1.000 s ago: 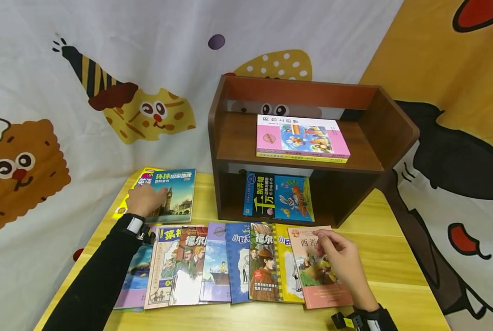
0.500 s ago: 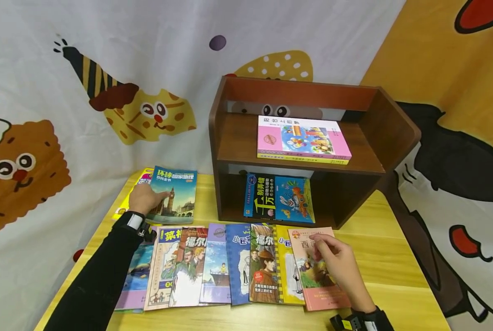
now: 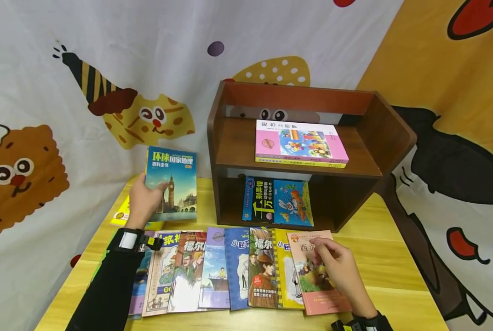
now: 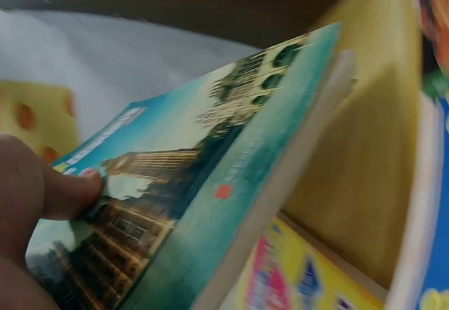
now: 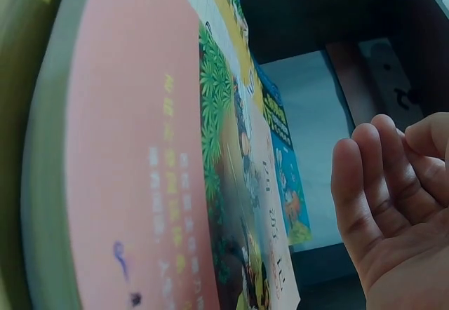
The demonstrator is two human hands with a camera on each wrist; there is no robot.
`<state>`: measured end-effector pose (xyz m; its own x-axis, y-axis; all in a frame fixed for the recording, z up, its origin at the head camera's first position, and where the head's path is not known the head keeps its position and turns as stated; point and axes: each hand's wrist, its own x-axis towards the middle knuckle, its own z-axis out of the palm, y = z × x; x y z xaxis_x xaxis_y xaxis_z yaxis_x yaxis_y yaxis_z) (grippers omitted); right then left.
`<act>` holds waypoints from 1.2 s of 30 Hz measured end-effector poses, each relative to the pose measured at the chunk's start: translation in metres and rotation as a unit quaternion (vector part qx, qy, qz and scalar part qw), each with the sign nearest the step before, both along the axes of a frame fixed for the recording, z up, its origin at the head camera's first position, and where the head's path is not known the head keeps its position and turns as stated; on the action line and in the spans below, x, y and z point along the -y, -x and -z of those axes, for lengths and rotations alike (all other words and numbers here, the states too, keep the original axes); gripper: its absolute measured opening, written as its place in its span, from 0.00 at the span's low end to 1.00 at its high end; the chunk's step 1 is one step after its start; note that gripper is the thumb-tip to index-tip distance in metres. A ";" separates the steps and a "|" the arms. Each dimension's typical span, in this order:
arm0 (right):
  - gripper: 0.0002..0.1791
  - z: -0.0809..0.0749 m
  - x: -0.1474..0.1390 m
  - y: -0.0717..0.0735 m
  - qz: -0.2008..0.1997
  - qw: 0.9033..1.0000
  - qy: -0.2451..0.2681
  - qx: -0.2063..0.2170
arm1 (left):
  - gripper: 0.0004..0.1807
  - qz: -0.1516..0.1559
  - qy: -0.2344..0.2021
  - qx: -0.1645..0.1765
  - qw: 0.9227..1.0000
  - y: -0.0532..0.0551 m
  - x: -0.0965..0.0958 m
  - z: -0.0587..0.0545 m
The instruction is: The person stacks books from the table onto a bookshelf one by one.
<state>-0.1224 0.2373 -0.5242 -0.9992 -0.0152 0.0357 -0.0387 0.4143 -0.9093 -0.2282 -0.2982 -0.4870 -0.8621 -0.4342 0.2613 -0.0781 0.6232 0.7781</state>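
My left hand (image 3: 144, 201) grips a teal book (image 3: 176, 184) with a clock tower on its cover by its left edge, thumb across the front. The book is lifted and tilted up over a yellow book (image 4: 309, 268), most of which it and the hand hide in the head view. On the right, my right hand (image 3: 338, 266) hovers over a pink book (image 3: 325, 301) with its fingers loosely bent. Nothing is between those fingers in the right wrist view, where the same hand (image 5: 396, 212) shows beside the pink cover.
Several books, among them a blue one (image 3: 239, 271), lie overlapping in a row along the table (image 3: 387, 271). Behind them stands a brown two-tier shelf (image 3: 234, 142). A pink-and-white book (image 3: 300, 140) tops a stack above; blue books (image 3: 292, 202) lie below. A printed cloth hangs behind.
My left hand has taken hold of the teal book and raised it off the yellow one, tilting it upright. The right hand stays nearly in place. The head view has shifted slightly.
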 end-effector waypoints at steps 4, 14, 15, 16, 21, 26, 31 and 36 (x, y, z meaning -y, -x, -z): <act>0.19 -0.002 0.003 -0.001 -0.013 1.000 0.028 -0.003 | 0.25 -0.017 -0.040 -0.114 0.993 -0.019 -0.011 -0.029; 0.15 -0.009 0.013 -0.002 -0.052 0.998 0.029 -0.031 | 0.25 0.037 -0.097 -0.330 0.938 -0.086 -0.050 -0.129; 0.15 -0.011 0.014 -0.002 -0.053 0.998 0.027 -0.033 | 0.26 0.048 -0.100 -0.342 0.933 -0.092 -0.054 -0.136; 0.14 -0.012 0.016 -0.001 -0.057 0.997 0.027 -0.035 | 0.26 0.058 -0.101 -0.350 0.929 -0.097 -0.058 -0.142; 0.13 -0.032 0.031 -0.002 -0.111 0.991 0.051 -0.061 | 0.26 0.133 -0.115 -0.364 0.915 -0.112 -0.079 -0.158; 0.15 -0.058 0.056 -0.005 -0.186 0.975 0.081 -0.087 | 0.27 0.211 -0.144 -0.350 0.901 -0.113 -0.107 -0.154; 0.21 -0.069 0.081 -0.002 -0.247 0.959 0.106 -0.093 | 0.27 0.271 -0.157 -0.314 0.896 -0.109 -0.142 -0.141; 0.22 -0.064 0.100 0.003 -0.245 0.961 0.094 -0.092 | 0.29 0.329 -0.192 -0.268 0.885 -0.106 -0.177 -0.120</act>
